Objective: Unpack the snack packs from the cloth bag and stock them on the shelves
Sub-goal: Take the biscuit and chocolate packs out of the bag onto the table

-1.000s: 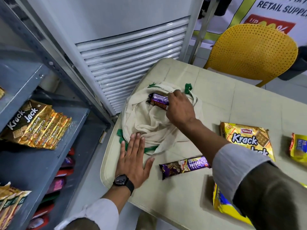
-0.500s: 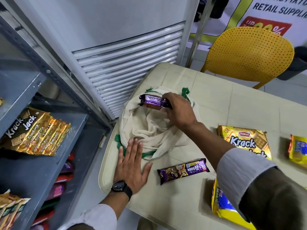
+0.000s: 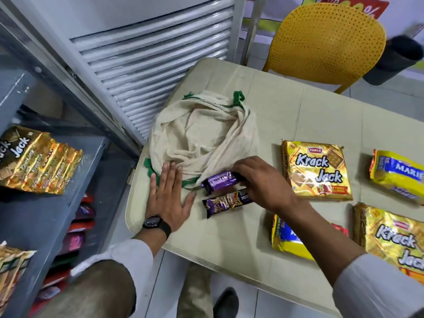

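Note:
The cream cloth bag (image 3: 202, 136) with green handles lies slumped open on the beige table (image 3: 286, 104). My left hand (image 3: 168, 196) rests flat on the bag's near edge, fingers straight. My right hand (image 3: 263, 182) grips a purple snack pack (image 3: 219, 182) just in front of the bag, low over the table. A second purple pack (image 3: 226, 203) lies right below it on the table. Gold Krack Jack packs (image 3: 316, 171) and yellow Marie packs (image 3: 399, 173) lie to the right. Several Krack Jack packs (image 3: 36, 161) stand on the grey shelf (image 3: 46, 214) at left.
A white louvred unit (image 3: 156, 65) stands behind the table's left corner. A yellow chair (image 3: 328, 42) is at the far side, a dark bin (image 3: 392, 60) beside it. Red and pink packs (image 3: 78, 235) fill a lower shelf. My shoe (image 3: 226, 304) is on the tiled floor.
My right hand has pulled the purple pack out of the bag and brought it toward me, down beside the other purple pack. The left hand has stayed flat on the bag's edge.

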Available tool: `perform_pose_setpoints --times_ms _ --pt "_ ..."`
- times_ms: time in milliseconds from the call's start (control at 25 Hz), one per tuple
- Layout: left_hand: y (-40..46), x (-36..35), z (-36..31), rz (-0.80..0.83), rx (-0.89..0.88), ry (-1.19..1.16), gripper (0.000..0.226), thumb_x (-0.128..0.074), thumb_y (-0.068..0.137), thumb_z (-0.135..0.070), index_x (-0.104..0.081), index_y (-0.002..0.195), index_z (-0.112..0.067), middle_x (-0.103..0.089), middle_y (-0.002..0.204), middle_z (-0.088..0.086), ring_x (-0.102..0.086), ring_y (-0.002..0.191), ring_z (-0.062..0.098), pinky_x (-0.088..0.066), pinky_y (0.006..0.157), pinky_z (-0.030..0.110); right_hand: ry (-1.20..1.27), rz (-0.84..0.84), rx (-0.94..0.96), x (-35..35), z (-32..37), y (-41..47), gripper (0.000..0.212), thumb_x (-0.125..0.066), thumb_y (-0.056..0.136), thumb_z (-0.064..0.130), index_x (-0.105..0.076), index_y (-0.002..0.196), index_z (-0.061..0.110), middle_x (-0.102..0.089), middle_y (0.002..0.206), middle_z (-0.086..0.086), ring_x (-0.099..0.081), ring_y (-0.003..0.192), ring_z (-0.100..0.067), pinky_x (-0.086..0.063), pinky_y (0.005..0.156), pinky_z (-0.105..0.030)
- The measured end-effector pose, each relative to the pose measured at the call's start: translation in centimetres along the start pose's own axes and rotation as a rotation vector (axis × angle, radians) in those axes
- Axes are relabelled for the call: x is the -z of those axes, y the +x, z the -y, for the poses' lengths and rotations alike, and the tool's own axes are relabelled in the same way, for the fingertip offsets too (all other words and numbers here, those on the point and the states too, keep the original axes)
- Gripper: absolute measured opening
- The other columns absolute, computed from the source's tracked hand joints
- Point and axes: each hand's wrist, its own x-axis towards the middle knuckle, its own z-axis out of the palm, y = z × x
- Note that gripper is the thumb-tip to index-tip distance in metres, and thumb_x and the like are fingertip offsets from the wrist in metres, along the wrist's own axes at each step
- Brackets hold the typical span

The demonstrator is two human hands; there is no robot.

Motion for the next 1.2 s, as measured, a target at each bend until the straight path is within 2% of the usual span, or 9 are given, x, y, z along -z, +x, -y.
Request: perform_pose_setpoints --times_ms 320,480,560,640,720,880,960,1080,1200 --pt "-0.1 0.2 -0.1 0.044 0.012 -0.018 0.084 -0.027 0.099 -0.061 -0.009 0.162 -0.009 0.001 0.172 0.01 0.004 0.159 0.026 -0.004 0.126 0.056 0.004 0.242 -0.198 -0.5 -0.2 0.4 0.047 -0.065 0.08 0.013 -0.064 0.127 0.022 -0.069 0.119 -0.001 -0.06 0.111 -0.026 -0.056 0.087 -0.042" --pt "-0.2 1.6 -0.3 0.093 0.03 -0.13 0.076 -0.029 0.099 -0.062 -0.029 0.16 -0.016 -0.016 0.17 0.005 -0.01 0.158 0.022 -0.014 0.126 0.049 0.268 -0.022 -0.599 1.4 1.4 1.5 0.04 -0.065 0.092 0.034 -0.065 0.13 0.019 -0.071 0.126 -0.003 -0.069 0.108 -0.024 -0.055 0.092 -0.038" --pt "1.2 5.2 -0.1 0.006 0.11 -0.322 0.064 -0.029 0.097 -0.063 -0.07 0.127 -0.024 -0.06 0.145 -0.001 -0.054 0.137 0.023 -0.048 0.098 0.036 0.325 -0.105 -0.832 2.4 1.7 4.2 0.072 -0.068 0.086 0.062 -0.053 0.142 0.019 -0.064 0.135 -0.008 -0.066 0.116 -0.028 -0.055 0.096 -0.042" --pt "4.3 9.4 -0.2 -0.166 0.244 -0.411 0.056 -0.036 0.093 -0.061 -0.076 0.088 -0.023 -0.075 0.099 -0.001 -0.07 0.092 0.029 -0.044 0.063 0.029 0.354 -0.025 -1.043 2.8 0.7 7.5 0.109 -0.071 0.072 0.078 -0.032 0.154 0.017 -0.048 0.149 -0.015 -0.055 0.131 -0.038 -0.05 0.1 -0.049" --pt "8.6 12.2 0.3 -0.233 0.387 -0.359 0.04 -0.055 0.088 -0.055 -0.07 0.106 -0.024 -0.065 0.108 0.003 -0.06 0.102 0.031 -0.048 0.073 0.037 0.369 0.11 -1.191 2.5 -0.4 9.9 0.123 -0.079 0.066 0.074 -0.017 0.157 0.019 -0.038 0.154 -0.017 -0.049 0.136 -0.044 -0.048 0.102 -0.053" --pt "15.6 12.7 2.8 0.281 0.593 -0.617 0.083 -0.073 0.084 -0.039 -0.029 0.154 -0.026 -0.045 0.151 0.012 -0.048 0.132 0.038 -0.044 0.105 0.047 0.32 0.219 -1.162 2.1 -2.5 12.2 0.054 -0.068 0.089 0.034 -0.051 0.135 0.012 -0.06 0.135 -0.019 -0.059 0.124 -0.042 -0.051 0.095 -0.04" --pt "17.5 12.5 3.4 0.468 0.489 -0.566 0.064 -0.065 0.089 -0.027 -0.044 0.15 -0.025 -0.057 0.145 0.01 -0.058 0.126 0.035 -0.049 0.103 0.041 0.373 0.091 -1.118 3.7 -3.2 13.5 0.036 -0.057 0.092 0.032 -0.066 0.118 0.01 -0.069 0.125 -0.019 -0.063 0.117 -0.042 -0.05 0.087 -0.037" --pt "20.6 14.5 3.3 0.298 0.526 -0.68 0.035 -0.054 0.088 -0.016 -0.071 0.117 -0.021 -0.074 0.115 0.008 -0.067 0.102 0.033 -0.057 0.092 0.04 0.493 -0.165 -1.11 8.2 -4.7 16.3 0.046 -0.048 0.075 0.036 -0.074 0.104 0.012 -0.074 0.109 -0.021 -0.068 0.105 -0.045 -0.051 0.078 -0.037" --pt "24.0 17.6 2.9 0.077 0.591 -0.777 0.025 -0.053 0.088 -0.014 -0.073 0.104 -0.017 -0.073 0.1 0.005 -0.065 0.089 0.032 -0.055 0.083 0.036 0.547 -0.278 -1.097 11.9 -7.7 19.9 0.04 -0.052 0.074 0.029 -0.075 0.103 0.015 -0.075 0.104 -0.02 -0.071 0.096 -0.044 -0.061 0.083 -0.049"
